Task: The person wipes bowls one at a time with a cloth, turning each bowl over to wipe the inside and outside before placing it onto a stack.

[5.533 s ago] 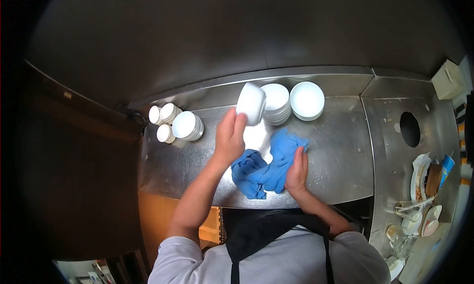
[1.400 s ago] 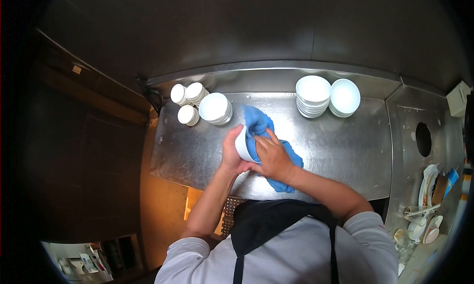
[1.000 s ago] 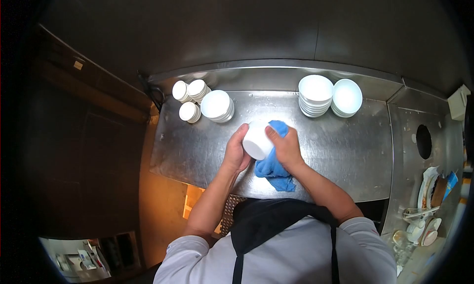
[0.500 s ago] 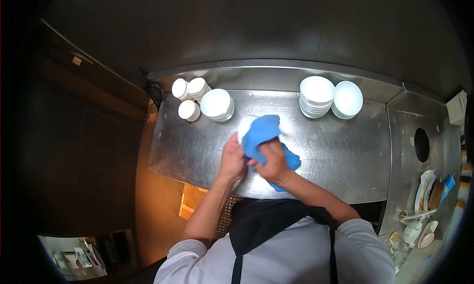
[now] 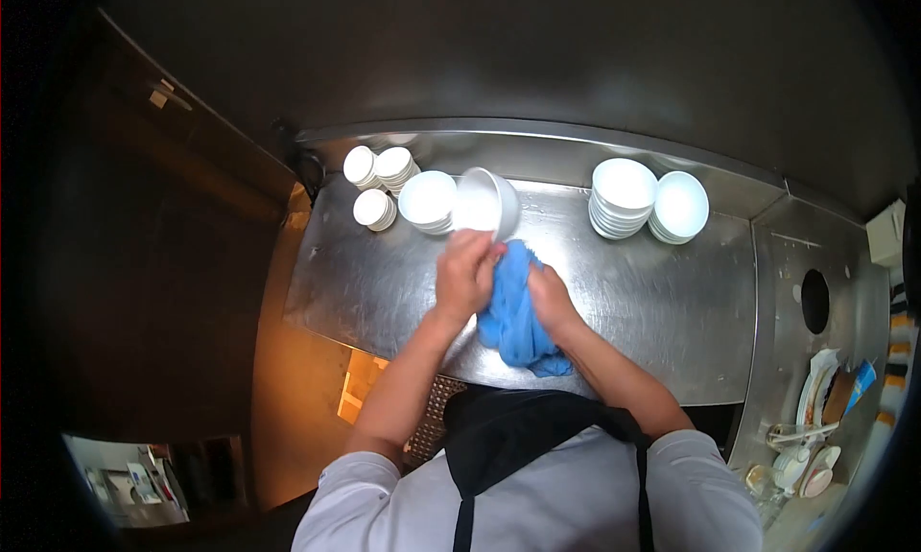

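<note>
My left hand [image 5: 466,276] holds a white bowl [image 5: 485,203] by its rim, tilted, above the steel counter [image 5: 633,293] and beside a stack of white bowls [image 5: 427,201]. My right hand [image 5: 549,296] grips a bunched blue cloth [image 5: 515,307] that lies against the counter just below the bowl. The cloth touches my left hand.
Three stacks of small white cups [image 5: 374,182] stand at the back left. Two stacks of white bowls [image 5: 649,203] stand at the back right. A round hole [image 5: 814,301] is cut in the counter to the right, with dirty dishes [image 5: 815,427] near the right edge.
The bowl has come out of the cloth and my left hand has lifted it up toward the left bowl stack. My right hand has dropped with the cloth onto the counter.
</note>
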Available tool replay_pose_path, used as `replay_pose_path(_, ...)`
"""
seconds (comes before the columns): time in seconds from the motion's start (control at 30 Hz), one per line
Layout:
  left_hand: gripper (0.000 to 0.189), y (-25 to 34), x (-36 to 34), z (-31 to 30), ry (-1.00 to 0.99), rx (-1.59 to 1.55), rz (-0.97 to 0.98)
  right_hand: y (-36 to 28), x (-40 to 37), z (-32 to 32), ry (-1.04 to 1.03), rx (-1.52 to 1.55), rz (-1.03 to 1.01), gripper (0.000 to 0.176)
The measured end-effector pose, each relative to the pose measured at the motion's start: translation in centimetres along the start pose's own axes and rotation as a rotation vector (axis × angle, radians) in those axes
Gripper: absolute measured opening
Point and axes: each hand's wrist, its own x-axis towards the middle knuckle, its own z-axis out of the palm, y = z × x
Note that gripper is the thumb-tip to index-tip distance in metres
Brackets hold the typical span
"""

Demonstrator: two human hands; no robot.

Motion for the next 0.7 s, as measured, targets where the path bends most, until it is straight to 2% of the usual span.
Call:
replay_pose_path(0.07, 0.021, -2.7, 1.4, -0.9, 0.074, 0.239, 0.142, -0.3, -1.7, -0.3, -0.053, -0.219, -0.181, 0.048)
replay_pose_path(0.1, 0.020, -4.3, 1.8, -1.4, 0.063, 0.298, 0.153, -0.6, -1.7, -1.2, 0.054, -0.214, -0.142, 0.049)
replay_pose_path(0.13, 0.020, -5.9, 2.1, -1.8, 0.050, 0.355, 0.164, -1.2, -1.5, -1.9, 0.115, -0.077, -0.046, 0.057)
replay_pose_path(0.17, 0.020, -7.3, 2.1, -2.0, 0.037, 0.409, 0.174, -2.2, -1.4, -2.7, 0.043, 0.042, -0.009, 0.061)
replay_pose_path(0.2, 0.019, -8.3, 2.2, -2.2, -0.029, 0.453, 0.123, -3.1, -1.5, -3.3, -0.028, 0.159, 0.026, 0.065)
replay_pose_path(0.3, 0.017, -9.8, 2.4, -2.4, -0.198, 0.573, -0.015, -2.0, -1.6, -5.4, -0.113, 0.299, -0.011, 0.059)
replay_pose_path(0.4, 0.015, -10.3, 2.2, -1.8, -0.290, 0.647, -0.099, -2.8, -3.0, -6.0, -0.126, 0.490, 0.037, 0.053)
replay_pose_path(0.47, 0.012, -10.8, 2.3, -1.3, -0.306, 0.661, -0.126, -2.9, -3.3, -7.1, -0.050, 0.331, 0.025, 0.045)
replay_pose_path(0.5, 0.021, -9.7, 2.9, -1.1, -0.337, 0.681, -0.164, -3.0, -3.5, -7.8, -0.006, 0.254, 0.019, 0.042)
replay_pose_path(0.6, 0.036, -3.6, 5.2, 1.9, -0.055, 0.590, 0.151, -2.8, -4.0, -8.8, 0.001, 0.169, -0.004, 0.037)
replay_pose_path(0.67, 0.050, -0.2, 6.6, 4.8, -0.269, 0.187, 0.128, -2.5, -4.3, -8.4, -0.018, 0.182, -0.013, 0.035)
replay_pose_path(0.7, 0.050, 1.7, 7.7, 6.4, -0.343, 0.169, 0.254, -1.9, -4.2, -8.2, -0.034, 0.182, -0.020, 0.035)
